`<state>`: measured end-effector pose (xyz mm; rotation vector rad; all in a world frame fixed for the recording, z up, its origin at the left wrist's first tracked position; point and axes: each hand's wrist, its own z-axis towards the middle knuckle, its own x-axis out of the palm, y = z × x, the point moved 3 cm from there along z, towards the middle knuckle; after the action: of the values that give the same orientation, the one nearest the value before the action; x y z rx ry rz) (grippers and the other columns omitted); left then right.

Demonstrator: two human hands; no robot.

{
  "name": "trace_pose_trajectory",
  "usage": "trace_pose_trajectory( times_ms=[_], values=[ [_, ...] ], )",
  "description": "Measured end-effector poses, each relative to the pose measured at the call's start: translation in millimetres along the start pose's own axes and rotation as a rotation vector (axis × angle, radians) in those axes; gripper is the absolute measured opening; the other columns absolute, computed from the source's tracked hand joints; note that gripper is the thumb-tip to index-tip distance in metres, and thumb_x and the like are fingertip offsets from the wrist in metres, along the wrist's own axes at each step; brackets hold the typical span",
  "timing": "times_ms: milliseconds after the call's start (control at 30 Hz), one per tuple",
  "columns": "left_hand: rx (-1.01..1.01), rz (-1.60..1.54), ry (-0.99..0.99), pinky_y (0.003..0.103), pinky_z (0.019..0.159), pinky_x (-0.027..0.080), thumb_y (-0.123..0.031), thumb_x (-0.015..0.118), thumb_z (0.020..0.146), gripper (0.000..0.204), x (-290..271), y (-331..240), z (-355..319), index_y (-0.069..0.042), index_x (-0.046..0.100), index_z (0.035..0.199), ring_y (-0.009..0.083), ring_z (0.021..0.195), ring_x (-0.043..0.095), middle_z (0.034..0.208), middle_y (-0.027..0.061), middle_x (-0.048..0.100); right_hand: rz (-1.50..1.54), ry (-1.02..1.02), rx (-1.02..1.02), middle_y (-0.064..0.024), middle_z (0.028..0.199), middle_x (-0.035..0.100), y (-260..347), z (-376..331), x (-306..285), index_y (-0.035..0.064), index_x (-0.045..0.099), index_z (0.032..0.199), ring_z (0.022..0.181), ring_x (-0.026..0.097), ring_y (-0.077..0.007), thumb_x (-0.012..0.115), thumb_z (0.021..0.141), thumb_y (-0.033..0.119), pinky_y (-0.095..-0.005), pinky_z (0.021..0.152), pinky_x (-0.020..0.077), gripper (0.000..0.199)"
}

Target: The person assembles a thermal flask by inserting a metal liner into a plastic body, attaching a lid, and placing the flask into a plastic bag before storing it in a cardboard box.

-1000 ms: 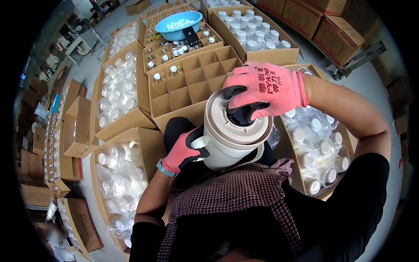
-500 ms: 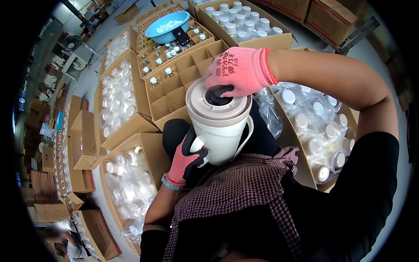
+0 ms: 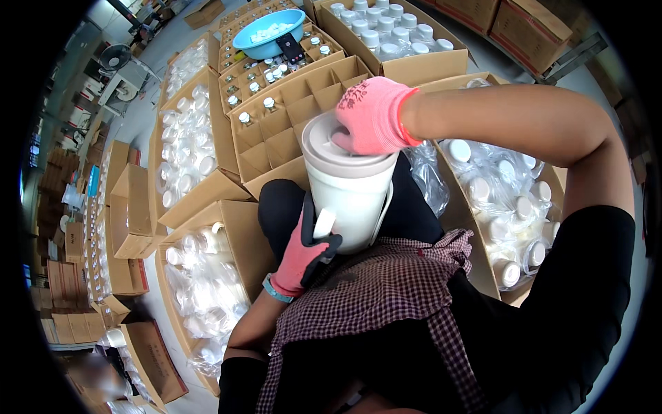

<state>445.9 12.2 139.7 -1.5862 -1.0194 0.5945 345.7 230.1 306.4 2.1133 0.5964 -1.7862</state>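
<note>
Through the head camera I have both gloved hands on a cream jug [image 3: 355,203], which stands slightly tilted in front of the checkered apron [image 3: 372,293], just off the near edge of a divided cardboard carton [image 3: 279,155]. My left hand [image 3: 305,252], in a pink glove with black fingers, is clamped on the jug's side handle [image 3: 324,223]. A pale teal band [image 3: 277,288] circles that wrist.

My right hand [image 3: 370,117] is curled over the beige lid [image 3: 318,141], its knuckles bent. The fingertips are hidden, so I cannot tell whether they are closed on anything there. A narrow cream strip [image 3: 387,207] runs down the jug's right side.

In the divided carton, two small glass bottles [image 3: 269,104] with white caps stand in cells along the far edge, near the left corner. Beyond that edge, a blue basin [image 3: 241,43] of white caps [image 3: 271,31] sits on more cartons, a dark phone-like device [image 3: 290,47] against its near rim. To the right, an open carton [image 3: 476,252] holds white-capped containers [image 3: 520,207] in clear plastic; to the left, another open carton [image 3: 252,238] holds plastic-wrapped white containers [image 3: 210,279]. A floor fan [image 3: 116,57] stands farther off.
</note>
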Motion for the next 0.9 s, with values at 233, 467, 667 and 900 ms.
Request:
trace_pose_trajectory(
  times_ms=[233, 467, 667, 900],
  values=[
    [0.019, -0.022, -0.008, 0.034, 0.093, 0.05, -0.002, 0.06, 0.091, 0.097, 23, 5, 11, -0.013, -0.011, 0.158, 0.0166, 0.102, 0.056, 0.117, 0.0087, 0.053, 0.03, 0.221, -0.081, -0.0184, 0.108, 0.07, -41, 83, 27, 0.0003, 0.069, 0.11, 0.097, 0.067, -0.0356, 0.055, 0.088, 0.055, -0.0405, 0.089, 0.0522, 0.061],
    [0.048, -0.115, 0.067, 0.037, 0.101, 0.045, -0.017, 0.067, 0.091, 0.099, -13, 10, -8, -0.01, -0.005, 0.158, 0.0214, 0.108, 0.056, 0.13, 0.0112, 0.05, 0.068, 0.167, 0.505, -0.0149, 0.118, 0.068, -146, 51, 145, 0.0049, 0.068, 0.117, 0.114, 0.064, -0.0263, 0.057, 0.085, 0.064, -0.0372, 0.096, 0.0496, 0.068],
    [0.104, 0.127, -0.163, 0.036, 0.103, 0.041, -0.038, 0.05, 0.101, 0.063, -61, -12, -2, -0.001, 0.036, 0.149, 0.022, 0.121, 0.054, 0.137, 0.015, 0.054, -0.037, 0.366, 0.379, -0.0138, 0.117, 0.069, -155, 43, 301, 0.0093, 0.072, 0.113, 0.11, 0.067, -0.0267, 0.063, 0.087, 0.034, -0.0386, 0.089, 0.0539, 0.037],
    [0.287, 0.33, -0.401, 0.031, 0.091, 0.047, -0.038, 0.038, 0.106, 0.053, -103, -90, 57, 0.003, 0.047, 0.139, 0.0171, 0.097, 0.061, 0.106, 0.0078, 0.063, 0.501, -0.306, -0.089, -0.0197, 0.106, 0.066, -219, 29, 241, 0.0093, 0.063, 0.111, 0.099, 0.062, -0.0404, 0.064, 0.082, 0.019, -0.0435, 0.087, 0.0497, 0.031]
  ],
)
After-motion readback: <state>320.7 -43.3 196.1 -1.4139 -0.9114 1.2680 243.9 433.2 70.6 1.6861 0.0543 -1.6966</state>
